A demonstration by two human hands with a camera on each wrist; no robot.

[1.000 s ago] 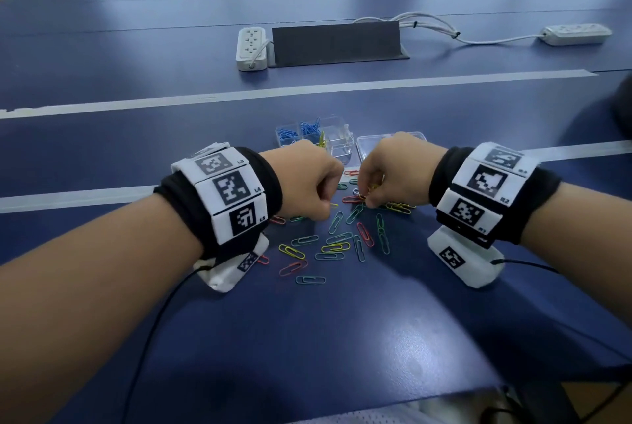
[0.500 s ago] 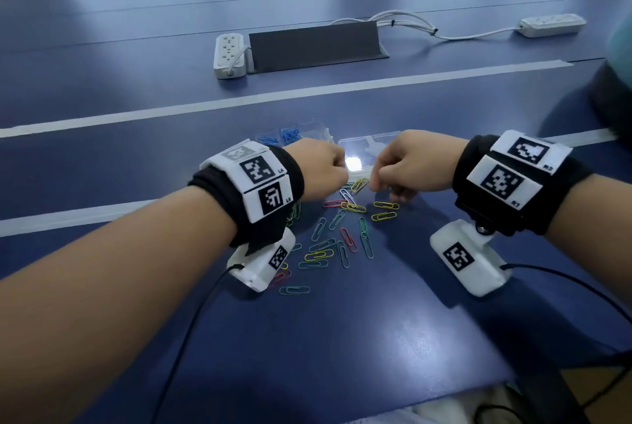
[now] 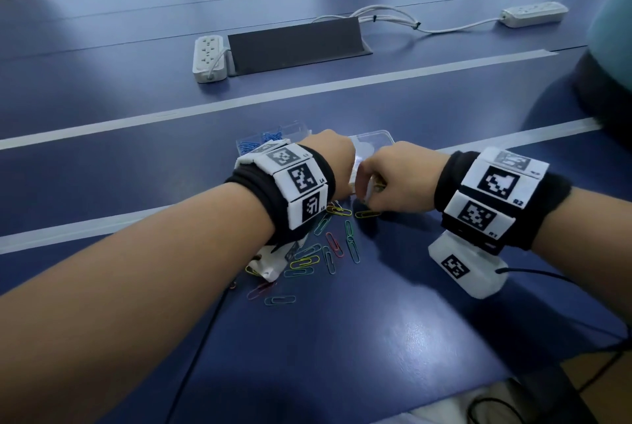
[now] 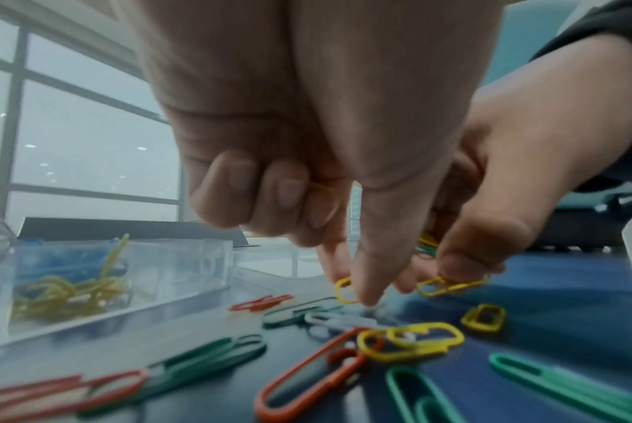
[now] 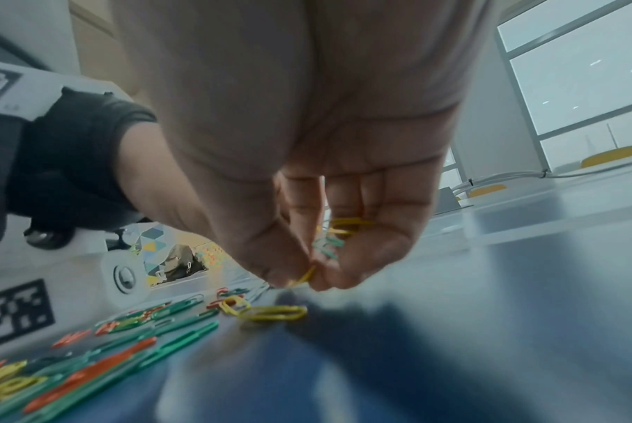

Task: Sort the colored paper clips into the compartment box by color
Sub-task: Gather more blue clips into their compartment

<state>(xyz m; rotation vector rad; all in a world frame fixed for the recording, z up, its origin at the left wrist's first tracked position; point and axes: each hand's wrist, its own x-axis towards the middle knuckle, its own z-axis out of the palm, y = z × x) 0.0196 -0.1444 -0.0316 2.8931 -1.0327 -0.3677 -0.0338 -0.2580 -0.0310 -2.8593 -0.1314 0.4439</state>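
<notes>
Loose paper clips (image 3: 337,246) in red, green, yellow and white lie scattered on the blue table (image 3: 376,338). The clear compartment box (image 3: 290,129) stands just beyond them; the left wrist view shows yellow clips (image 4: 60,294) in a near cell and blue clips (image 4: 64,257) behind. My left hand (image 4: 357,292) pinches a yellow clip (image 4: 344,290) at the table surface, its other fingers curled. My right hand (image 5: 307,279) pinches another yellow clip (image 5: 303,277) and keeps green clips (image 5: 328,244) and yellow clips (image 5: 346,224) in its palm. Both hands nearly touch at the pile's far edge.
The box's clear lid (image 3: 379,140) lies flat behind the right hand. Two white power strips (image 3: 208,59) (image 3: 533,13), a dark cable hatch (image 3: 297,44) and cords sit farther back. White tape lines (image 3: 342,85) cross the table. Wrist-camera cables trail toward me.
Both hands have shifted away from me to the pile's far edge by the box and drawn close together. The view has swung so the pile sits left of centre.
</notes>
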